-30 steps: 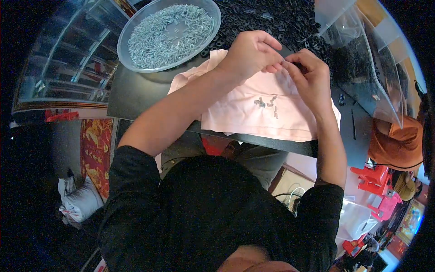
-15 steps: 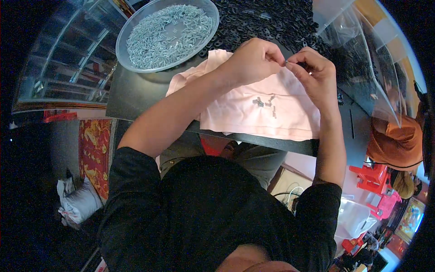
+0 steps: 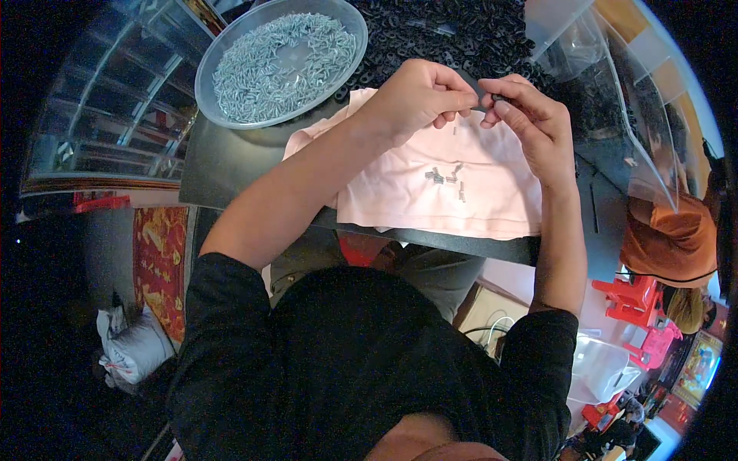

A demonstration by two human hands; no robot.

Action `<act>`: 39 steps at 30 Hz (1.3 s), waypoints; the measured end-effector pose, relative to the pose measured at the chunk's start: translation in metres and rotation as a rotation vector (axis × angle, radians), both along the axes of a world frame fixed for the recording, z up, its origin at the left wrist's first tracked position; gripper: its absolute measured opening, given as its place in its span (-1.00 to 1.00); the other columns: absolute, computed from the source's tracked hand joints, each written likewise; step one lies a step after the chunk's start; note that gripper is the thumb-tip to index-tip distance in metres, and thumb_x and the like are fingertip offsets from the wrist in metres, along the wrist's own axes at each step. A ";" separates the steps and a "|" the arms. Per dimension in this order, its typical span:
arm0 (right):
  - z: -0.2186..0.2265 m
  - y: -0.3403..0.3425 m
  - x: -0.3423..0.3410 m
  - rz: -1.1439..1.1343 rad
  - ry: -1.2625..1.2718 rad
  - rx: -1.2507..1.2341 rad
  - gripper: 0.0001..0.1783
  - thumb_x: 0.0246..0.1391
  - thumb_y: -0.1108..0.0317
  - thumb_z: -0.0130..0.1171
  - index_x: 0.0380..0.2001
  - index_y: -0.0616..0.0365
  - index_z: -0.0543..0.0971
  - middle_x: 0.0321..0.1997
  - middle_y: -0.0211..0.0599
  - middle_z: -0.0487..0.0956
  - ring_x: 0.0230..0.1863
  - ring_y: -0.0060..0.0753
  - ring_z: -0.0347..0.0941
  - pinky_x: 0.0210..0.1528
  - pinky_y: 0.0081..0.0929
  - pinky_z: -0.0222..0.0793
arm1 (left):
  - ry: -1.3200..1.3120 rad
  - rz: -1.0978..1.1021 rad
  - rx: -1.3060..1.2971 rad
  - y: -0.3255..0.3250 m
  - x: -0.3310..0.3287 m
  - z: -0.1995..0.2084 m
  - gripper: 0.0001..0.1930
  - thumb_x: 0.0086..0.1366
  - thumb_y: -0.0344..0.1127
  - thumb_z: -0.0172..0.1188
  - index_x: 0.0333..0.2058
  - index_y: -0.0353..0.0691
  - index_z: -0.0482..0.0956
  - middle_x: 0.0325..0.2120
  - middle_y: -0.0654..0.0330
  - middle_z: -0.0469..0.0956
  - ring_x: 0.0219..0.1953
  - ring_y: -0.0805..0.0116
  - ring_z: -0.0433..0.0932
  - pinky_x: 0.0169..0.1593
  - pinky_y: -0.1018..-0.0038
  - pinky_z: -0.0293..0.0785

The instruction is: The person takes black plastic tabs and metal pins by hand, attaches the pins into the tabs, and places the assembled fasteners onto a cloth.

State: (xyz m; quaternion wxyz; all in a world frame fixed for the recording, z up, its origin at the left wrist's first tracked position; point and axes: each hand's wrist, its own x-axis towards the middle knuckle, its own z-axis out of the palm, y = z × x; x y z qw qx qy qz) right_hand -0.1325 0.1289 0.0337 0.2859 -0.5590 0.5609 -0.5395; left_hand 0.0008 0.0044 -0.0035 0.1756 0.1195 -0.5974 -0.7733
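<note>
Over a pale pink cloth (image 3: 384, 203) on the dark table, my two hands work close together with a narrow gap between the fingertips. My left hand (image 3: 430, 98) is closed in a pinch; whatever lies between thumb and forefinger is too small to make out. A small black part (image 3: 499, 98) sits between the thumb and fingers of my right hand (image 3: 536, 119). Nearer me, a little group of short metal pins (image 3: 438, 177) lies on the cloth. One more small piece (image 3: 455, 131) shows just below my left fingers.
A round clear tub (image 3: 206, 96) full of silvery pins stands at the far left. Heaped black parts (image 3: 446, 46) cover the back of the table. At the right is a clear plastic sheet or bin wall (image 3: 623, 92). Red stools (image 3: 626, 300) and a person in orange (image 3: 673, 242) are beyond.
My hands have drawn slightly apart, the left one moving a little left. The black part now shows in my right fingers, and a small piece is visible below my left hand.
</note>
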 end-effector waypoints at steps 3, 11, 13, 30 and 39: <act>0.000 0.001 -0.001 -0.008 -0.015 0.038 -0.74 -0.08 0.58 0.06 -0.23 0.33 0.47 -0.42 -0.30 0.49 -0.41 -0.57 0.42 -0.32 -0.66 0.38 | 0.025 0.006 -0.004 0.001 0.000 0.002 -0.86 0.06 -0.38 0.16 -0.45 -0.35 0.51 -0.63 0.26 0.47 -0.66 0.61 0.32 -0.61 0.70 0.23; -0.002 0.002 -0.003 -0.122 -0.065 0.123 -0.81 -0.08 0.62 0.07 -0.31 0.38 0.47 -0.42 -0.24 0.50 -0.50 -0.53 0.43 -0.48 -0.66 0.38 | 0.050 0.001 -0.003 0.000 0.002 0.003 -0.89 0.05 -0.47 0.13 -0.43 -0.39 0.50 -0.62 0.23 0.47 -0.62 0.60 0.35 -0.59 0.70 0.27; -0.006 0.001 -0.006 -0.112 -0.042 0.069 -0.85 -0.07 0.59 0.07 -0.35 0.34 0.49 -0.46 -0.29 0.50 -0.53 -0.56 0.42 -0.50 -0.67 0.38 | 0.051 0.012 -0.025 0.000 0.001 0.003 -0.89 0.05 -0.46 0.13 -0.43 -0.38 0.50 -0.63 0.24 0.46 -0.62 0.60 0.35 -0.59 0.70 0.28; -0.010 -0.002 -0.006 -0.038 -0.048 -0.036 -0.78 0.01 0.48 0.01 -0.23 0.27 0.49 -0.51 -0.42 0.46 -0.56 -0.66 0.35 -0.52 -0.71 0.34 | 0.032 -0.025 -0.133 0.001 0.001 0.000 -0.82 0.16 -0.28 0.06 -0.38 -0.29 0.47 -0.58 0.31 0.44 -0.59 0.64 0.34 -0.54 0.73 0.27; -0.012 -0.006 0.003 -0.120 -0.081 -0.021 -0.81 0.02 0.48 0.03 -0.25 0.28 0.47 -0.51 -0.40 0.46 -0.57 -0.66 0.36 -0.52 -0.71 0.33 | 0.073 0.005 -0.078 0.003 -0.002 0.001 -0.89 0.13 -0.40 0.07 -0.44 -0.34 0.47 -0.61 0.24 0.46 -0.60 0.61 0.36 -0.56 0.70 0.30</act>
